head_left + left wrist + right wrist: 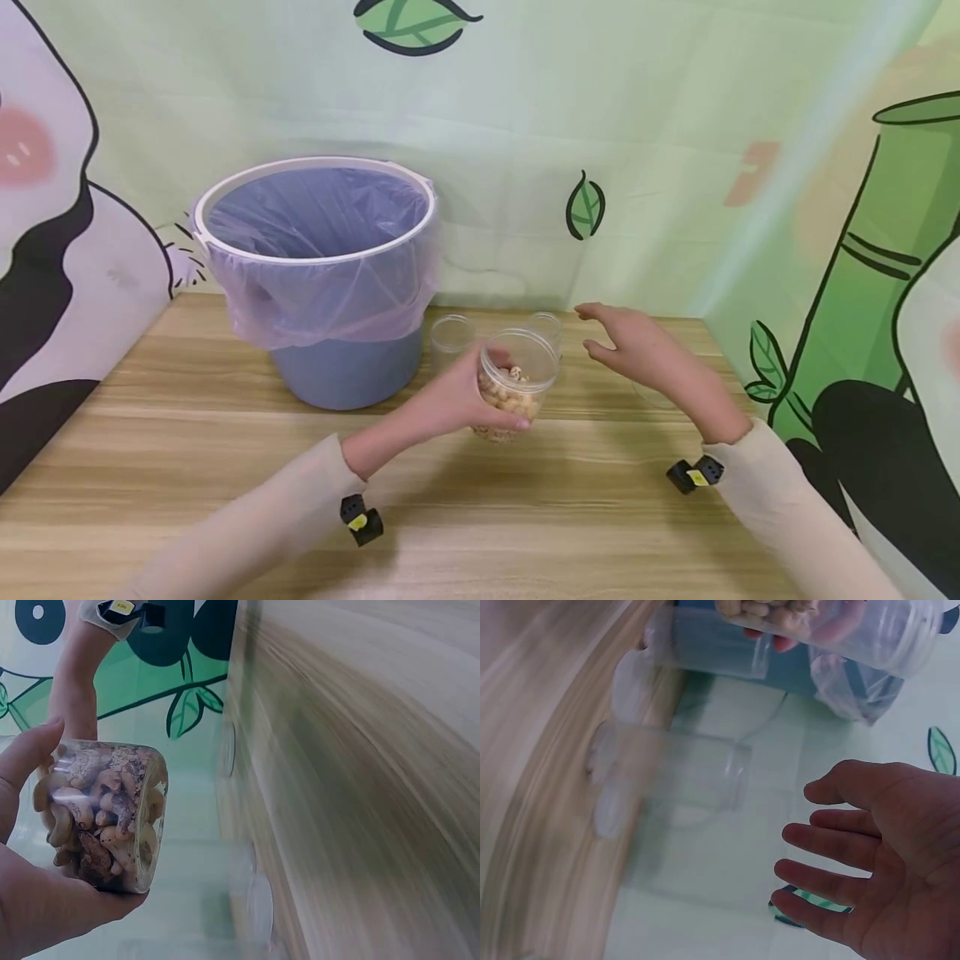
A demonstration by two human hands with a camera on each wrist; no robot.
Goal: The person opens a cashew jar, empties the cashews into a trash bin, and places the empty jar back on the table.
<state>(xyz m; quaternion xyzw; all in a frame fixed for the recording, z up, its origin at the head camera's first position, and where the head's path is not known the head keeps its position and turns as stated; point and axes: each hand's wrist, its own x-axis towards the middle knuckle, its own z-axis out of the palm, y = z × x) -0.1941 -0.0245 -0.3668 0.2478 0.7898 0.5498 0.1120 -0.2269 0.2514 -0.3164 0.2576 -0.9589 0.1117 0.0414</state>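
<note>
My left hand (459, 398) grips a clear open-topped jar (534, 382) above the table, its thumb and fingers curled round the sides. Cashews and darker, crumbly pieces (105, 814) fill the lower part of the jar, seen up close in the left wrist view. To the right of it, my right hand (637, 346) hovers in the air, its fingers apart and holding nothing, as the right wrist view shows. Two more clear jars stand behind the held one: a left jar (452, 335) and a right jar (686, 769).
A blue bin (348, 375) lined with a thin purple bag (337, 300) stands at the back left. Clear round lids lie on the wooden table (525, 517), one lid (654, 398) below my right hand. Behind hangs a printed cloth (510, 108).
</note>
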